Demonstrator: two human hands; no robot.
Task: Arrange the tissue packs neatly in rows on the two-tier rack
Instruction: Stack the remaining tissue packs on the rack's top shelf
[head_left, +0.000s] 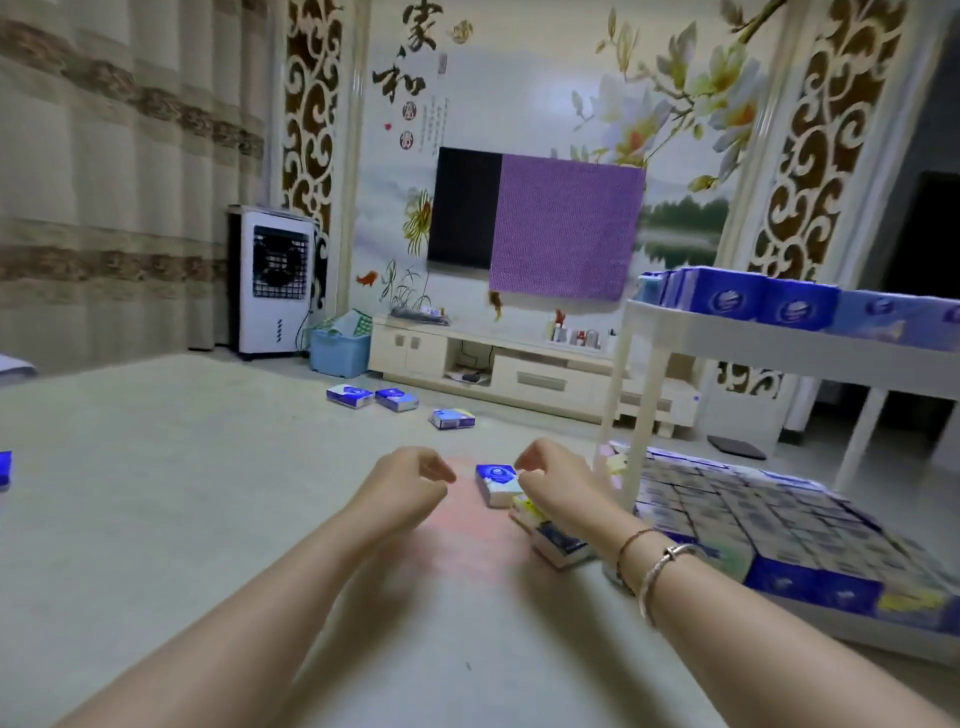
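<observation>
Blue-and-white packs are what I am after, and only the head view shows them. My right hand (545, 475) sits at the centre of the frame, fingers curled down onto a pack (496, 480) lying flat on the floor (208, 467); whether I have actually pinched it or am only touching its near edge I cannot tell, since my knuckles hide the contact. Two more packs (558, 540) lie under my right wrist. My left hand (410, 475) hangs just left of the pack, fingers loosely curled, holding nothing and apart from it.

Three loose packs (397, 399) lie further off on the floor, above centre, and one more pokes in at the left edge. On the right of the frame stands the rack (618, 395): its lower tier (753, 525) is nearly covered with packs in tight rows, and its upper tier (779, 351) carries a row of packs standing along the back.

I judge these packs to be light and soft, wrapped in slick film that dents under a hard squeeze and may slide from a loose one. I would take one across its short sides, thumb opposite fingers, pressing only gently. The upper tier seems the place to go on filling.
</observation>
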